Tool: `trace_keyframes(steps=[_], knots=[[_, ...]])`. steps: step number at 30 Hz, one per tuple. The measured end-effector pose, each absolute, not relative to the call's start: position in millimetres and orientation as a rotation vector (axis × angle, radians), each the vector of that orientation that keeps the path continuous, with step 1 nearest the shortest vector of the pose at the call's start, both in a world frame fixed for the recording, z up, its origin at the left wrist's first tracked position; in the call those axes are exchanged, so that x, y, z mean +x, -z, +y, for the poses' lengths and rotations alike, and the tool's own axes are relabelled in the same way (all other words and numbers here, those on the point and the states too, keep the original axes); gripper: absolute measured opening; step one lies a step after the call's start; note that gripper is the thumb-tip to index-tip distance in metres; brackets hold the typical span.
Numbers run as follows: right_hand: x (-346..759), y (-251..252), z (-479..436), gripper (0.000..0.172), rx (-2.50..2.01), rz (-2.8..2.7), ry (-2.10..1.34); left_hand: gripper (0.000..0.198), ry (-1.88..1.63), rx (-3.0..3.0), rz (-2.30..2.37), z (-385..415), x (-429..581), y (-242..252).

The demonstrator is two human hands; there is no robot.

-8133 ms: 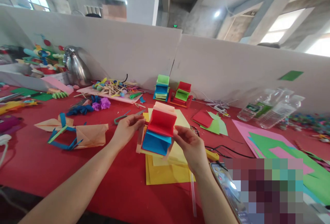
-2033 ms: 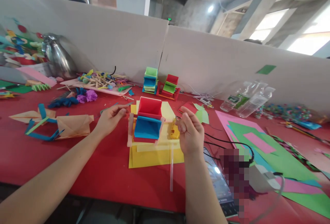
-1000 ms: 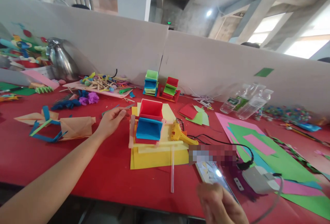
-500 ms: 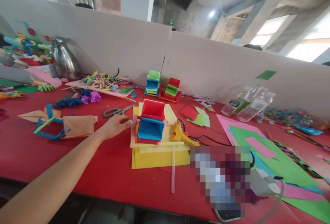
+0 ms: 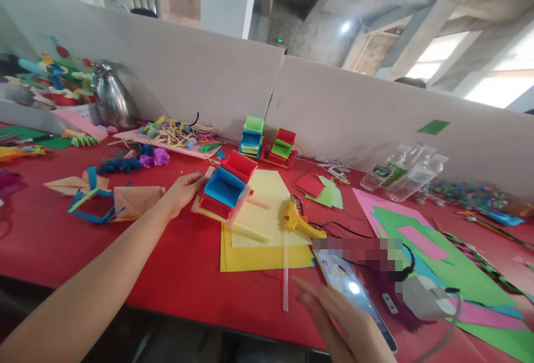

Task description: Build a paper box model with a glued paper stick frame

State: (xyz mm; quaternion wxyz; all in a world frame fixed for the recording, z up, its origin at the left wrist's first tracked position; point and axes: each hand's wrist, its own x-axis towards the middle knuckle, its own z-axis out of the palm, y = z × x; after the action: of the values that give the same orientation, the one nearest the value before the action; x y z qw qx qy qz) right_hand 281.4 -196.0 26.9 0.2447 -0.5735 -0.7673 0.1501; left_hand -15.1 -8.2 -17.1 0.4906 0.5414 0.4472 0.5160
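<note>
Just one of two hands [image 5: 181,191] [image 5: 334,307] holds one papercraft [image 5: 225,186].

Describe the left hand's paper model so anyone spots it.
On the red table, find the yellow paper. At its left edge, the left hand holds the paper model. Its red and blue boxes show no green, unlike the blue-green model and red-green model behind.

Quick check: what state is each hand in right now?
Left hand: closed on the side of the red-and-blue paper model.
Right hand: open, nothing visible in it, near the phone.
</note>
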Motion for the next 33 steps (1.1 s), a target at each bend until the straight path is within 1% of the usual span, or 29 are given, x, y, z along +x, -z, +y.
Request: trace_keyframes(steps=[3, 5, 8, 11, 14, 15, 18, 19, 21, 24, 29, 33], knots=[[247, -41, -145, 0.028, -1.632, -2.138, -0.414, 0.047, -1.302, 1.241, 1.099, -6, -13, 21], [228, -39, -109, 0.025, -1.685, -2.189, -0.437, 0.046, -1.347, 1.22, 1.122, -4, -10, 21], [210, -25, -68, 0.025, -1.686, -2.23, -0.478, 0.037, -1.487, 1.184, 1.185, -2, -10, 15], [201, -9, -47, 0.027, -1.629, -2.238, -0.545, 0.027, -1.702, 1.128, 1.238, -15, -13, 8], [196, 4, -41, 0.02, -1.594, -2.194, -0.613, 0.016, -1.79, 1.139, 1.27, -50, -12, 11], [195, 8, -40, 0.018, -1.589, -2.172, -0.624, 0.014, -1.736, 1.2, 1.293, -63, -9, 15], [191, 17, -42, 0.016, -1.581, -2.11, -0.639, 0.016, -1.13, 1.821, 1.434, -94, 0, 28], [190, 19, -42, 0.015, -1.581, -2.091, -0.645, 0.021, -0.962, 1.996, 1.493, -98, 4, 32], [189, 22, -43, 0.015, -1.579, -2.059, -0.657, 0.032, -0.679, 2.266, 1.646, -99, 10, 37], [189, 24, -43, 0.013, -1.569, -2.032, -0.681, 0.034, -0.375, 2.471, 1.788, -86, 17, 38], [191, 23, -43, 0.011, -1.528, -2.036, -0.685, 0.029, -0.268, 2.548, 1.834, -68, 23, 34], [193, 19, -45, 0.009, -1.522, -2.087, -0.677, 0.031, -0.252, 2.603, 1.854, -65, 23, 37]])
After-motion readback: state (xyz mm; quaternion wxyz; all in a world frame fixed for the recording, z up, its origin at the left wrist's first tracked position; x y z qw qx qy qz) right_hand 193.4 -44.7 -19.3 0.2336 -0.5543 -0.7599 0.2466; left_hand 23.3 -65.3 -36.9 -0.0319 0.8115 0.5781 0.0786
